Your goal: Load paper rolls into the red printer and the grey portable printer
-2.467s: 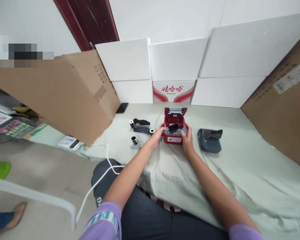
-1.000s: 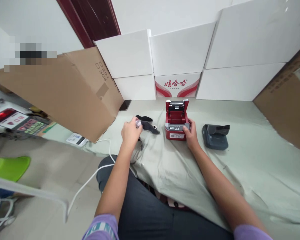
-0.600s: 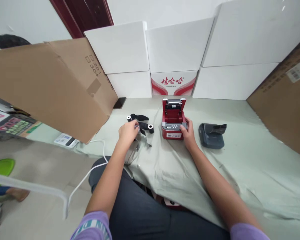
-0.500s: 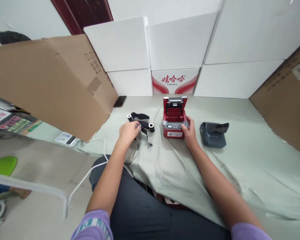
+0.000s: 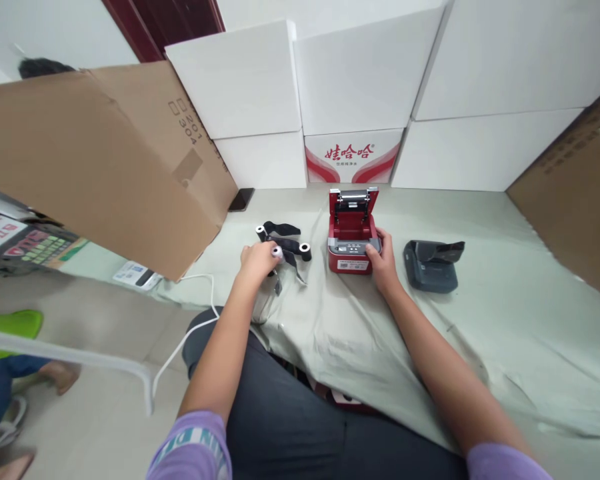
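Note:
My left hand (image 5: 258, 260) is closed on a small roll (image 5: 277, 252) with a white core. It is among other small black rolls (image 5: 305, 251) whose loose dark strips trail over the cloth. To their right stands a small red label printer (image 5: 350, 263), its lid raised and its compartment showing bare. My right hand (image 5: 384, 261) grips the printer's right side, thumb on the grey front panel near the buttons. Further right sits a dark grey printer (image 5: 433, 273) with a dark strip sticking out of its top.
A pale green cloth (image 5: 485, 240) covers the table. White boxes (image 5: 357, 87) line the back. Large brown cartons (image 5: 130, 167) stand on both sides. A phone (image 5: 241, 199) lies by the left carton. A white cable (image 5: 213, 293) runs off the front edge. Another person is partly visible at left.
The view has shifted slightly. My left hand has turned a little, so the white core of the roll shows more. My right hand stays on the red printer.

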### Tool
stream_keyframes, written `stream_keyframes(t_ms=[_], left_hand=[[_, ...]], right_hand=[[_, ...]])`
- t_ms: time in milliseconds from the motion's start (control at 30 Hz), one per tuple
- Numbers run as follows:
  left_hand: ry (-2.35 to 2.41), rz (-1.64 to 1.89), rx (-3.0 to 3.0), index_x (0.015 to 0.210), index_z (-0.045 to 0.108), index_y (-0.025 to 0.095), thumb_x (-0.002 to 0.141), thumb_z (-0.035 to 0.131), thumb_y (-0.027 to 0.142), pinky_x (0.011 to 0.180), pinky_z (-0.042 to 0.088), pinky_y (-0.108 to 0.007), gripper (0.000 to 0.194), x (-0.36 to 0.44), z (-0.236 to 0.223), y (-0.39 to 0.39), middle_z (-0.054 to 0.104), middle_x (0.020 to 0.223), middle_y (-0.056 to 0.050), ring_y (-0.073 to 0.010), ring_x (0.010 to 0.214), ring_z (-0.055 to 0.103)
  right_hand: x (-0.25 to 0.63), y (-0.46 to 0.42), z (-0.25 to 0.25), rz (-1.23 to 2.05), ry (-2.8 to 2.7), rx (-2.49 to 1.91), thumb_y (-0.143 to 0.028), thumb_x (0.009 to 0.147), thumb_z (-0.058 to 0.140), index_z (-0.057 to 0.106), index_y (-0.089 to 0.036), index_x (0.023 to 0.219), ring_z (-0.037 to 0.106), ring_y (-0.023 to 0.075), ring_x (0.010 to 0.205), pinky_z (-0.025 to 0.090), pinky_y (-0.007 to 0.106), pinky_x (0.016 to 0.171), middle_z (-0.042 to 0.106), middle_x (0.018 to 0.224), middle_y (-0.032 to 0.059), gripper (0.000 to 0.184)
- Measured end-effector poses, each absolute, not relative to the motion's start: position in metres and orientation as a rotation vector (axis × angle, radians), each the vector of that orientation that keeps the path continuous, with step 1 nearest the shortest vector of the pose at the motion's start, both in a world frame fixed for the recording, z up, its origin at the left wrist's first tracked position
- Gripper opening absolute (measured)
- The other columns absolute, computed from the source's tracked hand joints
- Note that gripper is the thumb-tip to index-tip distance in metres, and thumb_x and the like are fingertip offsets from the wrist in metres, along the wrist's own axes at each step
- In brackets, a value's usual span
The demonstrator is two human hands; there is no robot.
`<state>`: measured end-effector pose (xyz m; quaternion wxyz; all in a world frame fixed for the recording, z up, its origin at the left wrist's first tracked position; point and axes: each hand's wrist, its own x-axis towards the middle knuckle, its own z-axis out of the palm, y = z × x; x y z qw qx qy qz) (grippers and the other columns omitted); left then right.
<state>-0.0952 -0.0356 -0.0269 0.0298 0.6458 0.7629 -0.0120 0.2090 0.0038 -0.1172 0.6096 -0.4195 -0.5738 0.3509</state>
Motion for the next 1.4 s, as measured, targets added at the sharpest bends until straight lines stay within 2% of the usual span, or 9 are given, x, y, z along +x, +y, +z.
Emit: stream_keyframes(t_ms=[233,400,500,633,833,967,1133,1233,1400], left_hand=[[2.321,0.04,1.906,0.097,0.073,0.029,0.08,0.063,0.035,0.096,0.046,-0.039,0.02,-0.099,-0.025,-0.032,0.079,0.105,-0.005,-0.0298,0.108,0.071],[2.307,0.183,1.814,0.125,0.067,0.03,0.086,0.059,0.041,0.098,0.047,-0.037,0.041,-0.104,-0.023,-0.04,0.075,0.128,-0.004,-0.0284,0.119,0.068],[2.369,0.247,1.772,0.134,0.062,0.029,0.092,0.049,0.034,0.098,0.048,-0.036,0.044,-0.107,-0.017,-0.051,0.071,0.135,-0.004,-0.0275,0.124,0.066],[2.389,0.051,1.758,0.132,0.064,0.03,0.094,0.04,0.027,0.097,0.049,-0.04,0.045,-0.108,-0.008,-0.066,0.07,0.136,-0.008,-0.031,0.127,0.065],[2.245,-0.162,1.915,0.126,0.063,0.031,0.084,0.055,0.021,0.089,0.052,-0.039,0.044,-0.099,-0.005,-0.078,0.071,0.133,-0.008,-0.0322,0.12,0.067],[2.351,-0.148,1.887,0.119,0.066,0.033,0.085,0.052,0.016,0.087,0.051,-0.04,0.041,-0.098,-0.009,-0.075,0.074,0.124,-0.008,-0.033,0.114,0.069],[2.348,-0.15,1.952,0.13,0.062,0.031,0.084,0.055,0.015,0.091,0.05,-0.04,0.049,-0.099,-0.005,-0.078,0.072,0.129,-0.009,-0.0333,0.119,0.066],[2.418,0.009,2.076,0.137,0.058,0.026,0.089,0.052,0.018,0.099,0.047,-0.044,0.049,-0.09,0.002,-0.078,0.069,0.135,-0.012,-0.0337,0.125,0.061],[2.363,0.128,2.142,0.131,0.064,0.031,0.091,0.053,0.02,0.107,0.042,-0.045,0.043,-0.077,-0.002,-0.06,0.071,0.133,-0.006,-0.0297,0.126,0.061]], right_hand=[[0.209,0.003,-0.114,0.818,-1.316,-0.968,-0.058,0.086,0.065,0.05,-0.026,0.135,0.054,0.032,0.13,0.043,0.053,0.115,0.056,0.14,0.0122,0.061],[0.209,0.003,-0.112,0.826,-1.309,-0.962,-0.059,0.084,0.066,0.051,-0.026,0.134,0.055,0.032,0.129,0.044,0.054,0.114,0.058,0.138,0.0121,0.062],[0.209,0.003,-0.113,0.819,-1.311,-0.955,-0.06,0.084,0.066,0.051,-0.026,0.134,0.055,0.0319,0.129,0.043,0.054,0.114,0.058,0.138,0.0119,0.062],[0.209,0.003,-0.114,0.812,-1.318,-0.954,-0.06,0.085,0.066,0.051,-0.027,0.134,0.055,0.0316,0.13,0.043,0.053,0.114,0.058,0.139,0.0114,0.061],[0.209,0.004,-0.113,0.807,-1.323,-0.964,-0.06,0.084,0.066,0.051,-0.027,0.133,0.055,0.0324,0.128,0.043,0.054,0.114,0.058,0.138,0.0118,0.061],[0.209,0.004,-0.113,0.809,-1.327,-0.96,-0.06,0.084,0.066,0.051,-0.027,0.134,0.056,0.0323,0.128,0.044,0.053,0.113,0.058,0.138,0.0118,0.061],[0.209,0.004,-0.113,0.814,-1.328,-0.961,-0.059,0.085,0.065,0.05,-0.026,0.134,0.056,0.0321,0.128,0.045,0.052,0.112,0.057,0.139,0.012,0.061],[0.208,0.004,-0.113,0.808,-1.322,-0.961,-0.058,0.085,0.065,0.051,-0.026,0.134,0.055,0.0325,0.129,0.045,0.053,0.113,0.057,0.138,0.0122,0.06],[0.209,0.005,-0.115,0.804,-1.315,-0.961,-0.058,0.084,0.066,0.05,-0.026,0.133,0.056,0.0322,0.128,0.045,0.054,0.113,0.058,0.138,0.0117,0.061]])
